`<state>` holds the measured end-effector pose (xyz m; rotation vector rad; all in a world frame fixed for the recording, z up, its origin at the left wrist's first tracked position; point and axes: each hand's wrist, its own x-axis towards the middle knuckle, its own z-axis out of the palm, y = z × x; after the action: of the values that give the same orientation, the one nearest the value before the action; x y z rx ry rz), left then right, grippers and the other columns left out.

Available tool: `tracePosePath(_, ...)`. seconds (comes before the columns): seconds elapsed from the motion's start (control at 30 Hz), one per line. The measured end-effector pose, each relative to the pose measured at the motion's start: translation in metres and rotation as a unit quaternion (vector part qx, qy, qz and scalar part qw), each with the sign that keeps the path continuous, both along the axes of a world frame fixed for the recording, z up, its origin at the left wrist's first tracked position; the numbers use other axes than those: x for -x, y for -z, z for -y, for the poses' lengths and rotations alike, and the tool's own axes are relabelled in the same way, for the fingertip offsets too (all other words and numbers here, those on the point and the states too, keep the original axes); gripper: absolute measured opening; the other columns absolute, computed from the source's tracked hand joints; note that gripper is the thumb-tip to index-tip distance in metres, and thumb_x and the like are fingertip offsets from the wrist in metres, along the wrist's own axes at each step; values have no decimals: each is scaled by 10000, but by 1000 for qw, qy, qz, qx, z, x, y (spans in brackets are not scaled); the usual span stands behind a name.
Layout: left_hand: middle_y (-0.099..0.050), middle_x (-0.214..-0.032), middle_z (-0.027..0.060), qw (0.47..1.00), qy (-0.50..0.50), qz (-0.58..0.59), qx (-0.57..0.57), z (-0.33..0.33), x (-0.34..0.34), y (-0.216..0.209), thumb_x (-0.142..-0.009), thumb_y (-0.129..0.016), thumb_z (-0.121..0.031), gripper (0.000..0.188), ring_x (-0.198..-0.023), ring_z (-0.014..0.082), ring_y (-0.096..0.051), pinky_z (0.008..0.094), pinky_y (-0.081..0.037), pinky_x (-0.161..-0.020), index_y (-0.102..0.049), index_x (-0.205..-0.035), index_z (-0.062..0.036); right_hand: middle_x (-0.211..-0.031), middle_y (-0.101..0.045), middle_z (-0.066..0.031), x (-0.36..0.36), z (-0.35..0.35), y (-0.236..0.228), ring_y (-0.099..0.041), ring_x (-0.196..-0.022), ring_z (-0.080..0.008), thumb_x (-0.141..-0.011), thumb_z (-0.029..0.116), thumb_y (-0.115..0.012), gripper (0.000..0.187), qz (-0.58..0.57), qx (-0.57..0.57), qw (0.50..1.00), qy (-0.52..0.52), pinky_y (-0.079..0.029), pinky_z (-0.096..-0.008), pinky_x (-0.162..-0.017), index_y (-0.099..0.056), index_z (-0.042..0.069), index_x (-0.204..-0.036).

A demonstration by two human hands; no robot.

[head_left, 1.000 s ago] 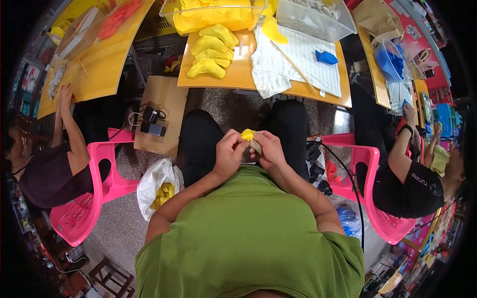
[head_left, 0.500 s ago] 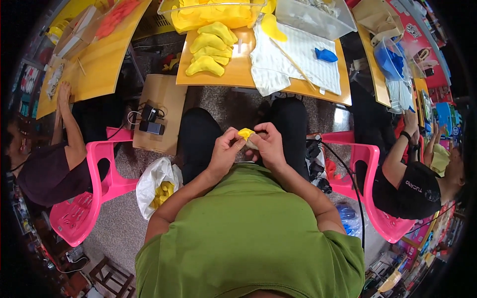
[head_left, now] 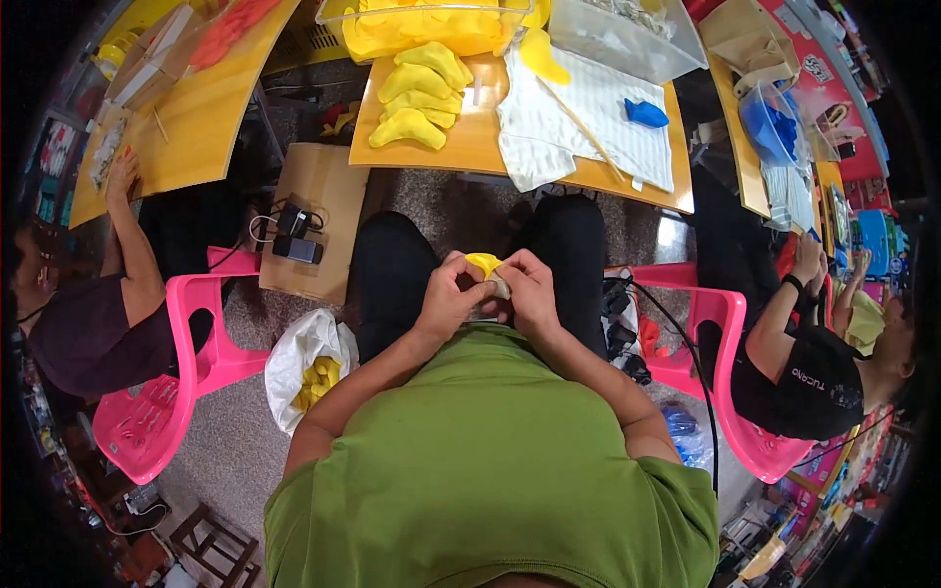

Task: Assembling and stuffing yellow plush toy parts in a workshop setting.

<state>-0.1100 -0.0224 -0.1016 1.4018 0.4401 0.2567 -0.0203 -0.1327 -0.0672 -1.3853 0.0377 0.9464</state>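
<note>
Above my lap, between my knees, a small yellow fabric piece (head_left: pixel 482 262) is pinched in the fingers of both hands. My left hand (head_left: pixel 446 299) closes on its left side with thumb and forefinger. My right hand (head_left: pixel 532 292) grips the right side, where a pale greyish bit (head_left: pixel 502 289) shows by the fingers; I cannot make out what it is. The lower part of the yellow piece is hidden by my fingers. Ahead, on the table (head_left: pixel 480 147), lies a pile of plump yellow banana-shaped fabric pieces (head_left: pixel 410 127).
A clear bin of yellow pieces (head_left: pixel 431 34), a white cloth (head_left: pixel 534 132), a thin wooden stick (head_left: pixel 578 122) and a blue fabric piece (head_left: pixel 645 113) are on the table. A white bag (head_left: pixel 284 367) stands left of me. Pink chairs (head_left: pixel 181 343) flank me, with people seated at both sides.
More of the yellow piece shows above my fingers, now as a rounded arch. My hands have shifted slightly around it and still grip it.
</note>
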Motion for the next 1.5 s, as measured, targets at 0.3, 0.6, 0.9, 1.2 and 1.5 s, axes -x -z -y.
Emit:
tracePosePath(0.3, -491, -777, 111, 974, -99, 11, -204, 4, -5, -19, -747, -633, -42, 175, -690, 213, -512, 308, -419, -628, -464, -755, 4, -642, -559, -40, -1, 2, 4, -517, -506, -77, -847, 54, -518, 78, 118, 17, 992, -51, -400, -237, -408, -522, 19, -777)
tracePosePath(0.6, -536, -724, 71, 971, -91, -21, -219, -2, -9, -18, -796, -625, -49, 143, -647, 114, -511, 273, -428, -591, -498, -823, 10, -632, -531, -9, -2, 5, -4, -464, -513, -56, -853, 87, -552, 106, 261, 13, 955, -139, -383, -232, -427, -533, 16, -776)
tracePosePath(0.9, -528, -788, 161, 924, -69, -36, -375, 6, -1, -27, -798, -579, -47, 112, -723, 367, -551, 430, -432, -602, -485, -834, -1, -628, -568, -58, -1, 1, 1, -512, -395, -121, -864, 100, -554, 104, 19, 27, 999, -14, -400, -246, -324, -563, 13, -808)
tracePosePath(1.2, -512, -771, 168, 956, -56, 3, -289, 0, 3, -29, -810, -553, -9, 87, -694, 346, -541, 401, -425, -596, -469, -830, 3, -750, -598, -95, -5, 5, 5, -559, -496, -162, -891, 117, -541, 101, -182, -7, 982, 57, -458, -285, -389, -544, 18, -911)
tracePosePath(1.5, -499, -740, 150, 975, -36, 29, -216, -5, 8, -23, -802, -560, 19, 105, -633, 286, -520, 348, -411, -564, -456, -814, 7, -785, -602, -109, -6, 7, 18, -582, -568, -184, -894, 70, -503, 96, -238, -67, 965, 84, -490, -307, -472, -539, 3, -953)
